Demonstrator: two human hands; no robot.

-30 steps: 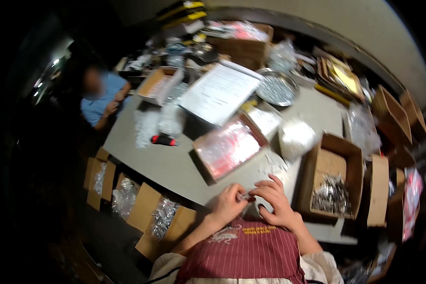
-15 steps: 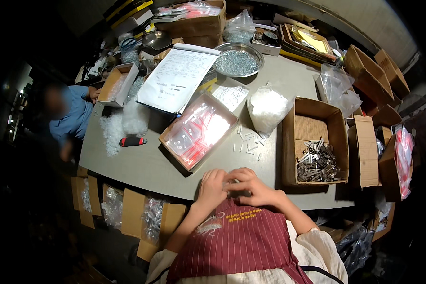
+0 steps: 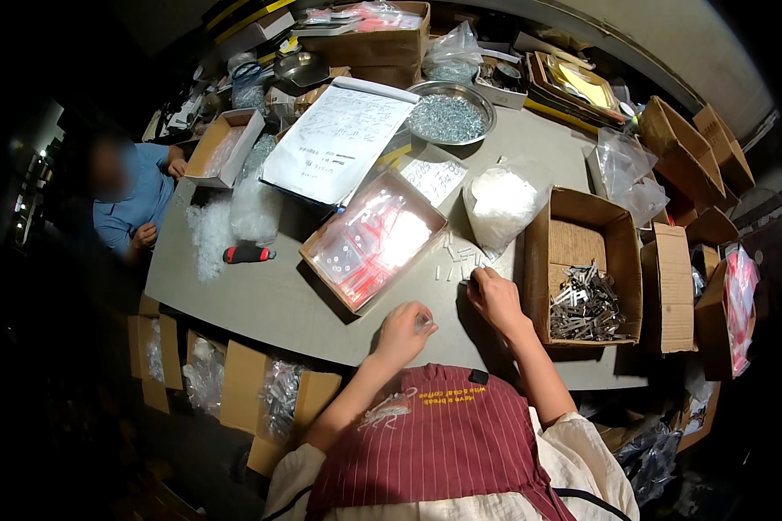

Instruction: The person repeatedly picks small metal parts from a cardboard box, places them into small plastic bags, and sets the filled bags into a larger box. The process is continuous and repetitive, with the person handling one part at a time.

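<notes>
My left hand [image 3: 401,335] is closed above the table's near edge, curled round a small see-through plastic piece [image 3: 423,322] whose kind I cannot make out. Farther forward and to the right, my right hand [image 3: 497,300] has its fingertips pinched together at the near edge of several small white plastic tubes or pegs [image 3: 463,258] scattered on the table. What lies between those fingertips is hidden. Just beyond the pegs stands an open clear bag [image 3: 501,204] full of white pieces. Left of them is a carton [image 3: 321,263] of clear resealable bags with red edges.
A cardboard box [image 3: 573,221] of metal clips stands right of my right hand. Farther back are a clipboard [image 3: 334,143] and a metal bowl [image 3: 450,115] of small screw-like parts. A red-and-black tool [image 3: 248,254] lies left. A person in blue [image 3: 139,208] sits far left.
My hands were together at the near edge; now they are apart. My right hand has moved forward and right to the white pegs, while my left hand stays near the edge.
</notes>
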